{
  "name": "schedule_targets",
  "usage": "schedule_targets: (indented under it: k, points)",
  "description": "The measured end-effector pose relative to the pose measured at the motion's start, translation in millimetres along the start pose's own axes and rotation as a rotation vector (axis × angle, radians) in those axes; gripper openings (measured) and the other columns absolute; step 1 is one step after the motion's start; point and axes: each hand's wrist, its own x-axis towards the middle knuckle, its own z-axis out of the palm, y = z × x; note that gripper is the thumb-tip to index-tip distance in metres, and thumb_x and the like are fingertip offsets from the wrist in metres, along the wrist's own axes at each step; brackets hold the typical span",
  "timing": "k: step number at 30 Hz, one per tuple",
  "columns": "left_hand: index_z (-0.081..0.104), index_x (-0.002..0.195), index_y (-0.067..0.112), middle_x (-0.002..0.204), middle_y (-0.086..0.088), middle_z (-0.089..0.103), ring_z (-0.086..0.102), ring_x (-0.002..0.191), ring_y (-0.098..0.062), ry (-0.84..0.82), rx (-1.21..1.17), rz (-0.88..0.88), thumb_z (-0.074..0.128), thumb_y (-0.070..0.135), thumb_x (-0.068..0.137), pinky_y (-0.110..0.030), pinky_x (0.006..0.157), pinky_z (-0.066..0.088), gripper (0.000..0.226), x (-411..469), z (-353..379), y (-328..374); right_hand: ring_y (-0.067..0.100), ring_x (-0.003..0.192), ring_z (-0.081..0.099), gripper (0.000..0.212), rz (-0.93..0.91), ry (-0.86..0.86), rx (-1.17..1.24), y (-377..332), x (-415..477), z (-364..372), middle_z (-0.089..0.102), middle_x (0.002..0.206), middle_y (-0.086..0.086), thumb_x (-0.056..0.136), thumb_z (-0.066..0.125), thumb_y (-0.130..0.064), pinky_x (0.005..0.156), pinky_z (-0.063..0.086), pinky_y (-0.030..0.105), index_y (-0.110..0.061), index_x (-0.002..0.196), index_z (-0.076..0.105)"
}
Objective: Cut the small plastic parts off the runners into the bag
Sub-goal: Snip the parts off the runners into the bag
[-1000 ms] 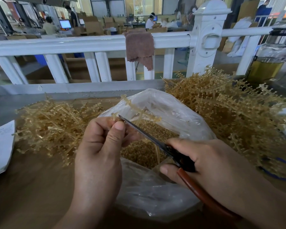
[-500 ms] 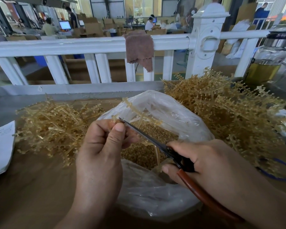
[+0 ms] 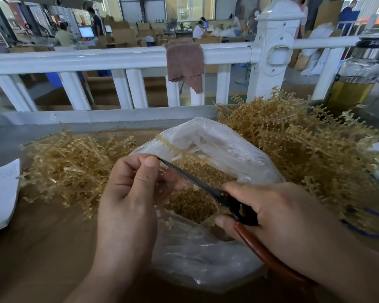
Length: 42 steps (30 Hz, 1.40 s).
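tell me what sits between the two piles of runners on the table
The open plastic bag, with loose cut parts inside, lies between the left pile and the right pile, seen in the head view.

Factory floor, moulded-part trimming station. A heap of tan plastic runners (image 3: pixel 304 154) is piled beyond the right hand (image 3: pixel 278 217); a second runner heap (image 3: pixel 70 167) is spread left of the left hand (image 3: pixel 127 204). Far beyond both hands, past a white railing (image 3: pixel 96 59), stacked cardboard boxes (image 3: pixel 123 35), a lit monitor (image 3: pixel 86 31) and seated workers (image 3: pixel 198 30) are seen, with large windows (image 3: pixel 189 7) set in the far wall.
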Motion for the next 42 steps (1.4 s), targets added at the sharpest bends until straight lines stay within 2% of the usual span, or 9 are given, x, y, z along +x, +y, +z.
schedule_targets:
  k: [3, 6, 11, 15, 21, 24, 30, 34, 42]
  points:
    - [0.065, 0.089, 0.021, 0.079, -0.007, 0.074, 0.076, 0.074, -0.024, -0.012, 0.003, 0.031, 0.062, 0.035, 0.095, -0.021, 0.067, 0.058, 0.016, 2, -1, -2, 0.0, 0.062, 0.056, 0.047, -0.003, 0.009, 0.02, 2, -1, 1, 0.055, 0.06, -0.016, 0.078, 0.036, -0.074, 0.052, 0.039, 0.015, -0.037, 0.097, 0.059]
    - [0.068, 0.084, 0.028, 0.08, -0.003, 0.073, 0.073, 0.077, -0.019, -0.027, 0.037, 0.033, 0.062, 0.034, 0.097, -0.026, 0.072, 0.059, 0.015, 4, -4, -7, 0.0, 0.066, 0.057, 0.051, -0.007, 0.012, 0.029, 5, 0, 3, 0.054, 0.059, -0.015, 0.076, 0.033, -0.076, 0.053, 0.04, 0.016, -0.035, 0.094, 0.058]
    - [0.071, 0.082, 0.024, 0.083, -0.007, 0.073, 0.071, 0.081, -0.021, -0.041, 0.02, 0.014, 0.065, 0.033, 0.092, -0.028, 0.072, 0.058, 0.014, 5, -8, -7, -0.002, 0.072, 0.06, 0.057, -0.017, 0.019, 0.056, 8, 0, 3, 0.062, 0.068, -0.017, 0.076, 0.037, -0.076, 0.062, 0.048, 0.017, -0.034, 0.107, 0.06]
    - [0.072, 0.081, 0.025, 0.084, -0.007, 0.074, 0.072, 0.083, -0.02, -0.032, 0.038, 0.012, 0.067, 0.037, 0.089, -0.03, 0.075, 0.059, 0.015, 5, -8, -7, -0.004, 0.069, 0.057, 0.051, -0.025, 0.017, 0.041, 6, 0, 2, 0.054, 0.061, -0.018, 0.078, 0.039, -0.075, 0.057, 0.041, 0.012, -0.036, 0.103, 0.061]
    - [0.072, 0.08, 0.026, 0.081, -0.003, 0.074, 0.071, 0.08, -0.018, -0.027, 0.057, 0.007, 0.067, 0.039, 0.088, -0.038, 0.078, 0.058, 0.016, 5, -7, -6, -0.003, 0.072, 0.06, 0.056, -0.021, 0.023, 0.07, 4, -1, 2, 0.062, 0.069, -0.02, 0.077, 0.038, -0.075, 0.062, 0.046, 0.013, -0.037, 0.11, 0.061]
    - [0.072, 0.081, 0.024, 0.083, -0.004, 0.074, 0.071, 0.08, -0.018, -0.031, 0.06, 0.003, 0.069, 0.043, 0.087, -0.034, 0.077, 0.058, 0.02, 4, -7, -5, -0.003, 0.072, 0.06, 0.056, -0.026, 0.013, 0.074, 3, -1, 1, 0.063, 0.07, -0.021, 0.077, 0.038, -0.074, 0.062, 0.047, 0.014, -0.036, 0.112, 0.062]
    - [0.072, 0.077, 0.025, 0.081, -0.007, 0.074, 0.071, 0.076, -0.018, -0.026, 0.078, 0.006, 0.067, 0.039, 0.086, -0.028, 0.072, 0.06, 0.017, 2, -4, -6, 0.001, 0.068, 0.06, 0.051, 0.01, -0.011, 0.089, 2, -1, -1, 0.06, 0.065, -0.016, 0.077, 0.044, -0.073, 0.058, 0.045, 0.016, -0.032, 0.102, 0.063]
    - [0.072, 0.079, 0.024, 0.08, -0.006, 0.075, 0.072, 0.074, -0.017, -0.017, 0.112, 0.02, 0.066, 0.038, 0.086, -0.023, 0.07, 0.058, 0.017, 2, -3, -7, -0.002, 0.068, 0.06, 0.051, 0.021, -0.048, 0.105, 0, -1, -3, 0.058, 0.061, -0.014, 0.077, 0.045, -0.07, 0.055, 0.043, 0.012, -0.03, 0.101, 0.065]
    - [0.073, 0.08, 0.023, 0.08, -0.006, 0.075, 0.072, 0.074, -0.018, -0.001, 0.145, -0.004, 0.066, 0.04, 0.083, -0.029, 0.07, 0.059, 0.019, 1, -3, -8, 0.001, 0.063, 0.06, 0.047, 0.034, -0.085, 0.082, -3, -1, -8, 0.056, 0.058, -0.013, 0.078, 0.043, -0.067, 0.053, 0.041, 0.012, -0.031, 0.099, 0.066]
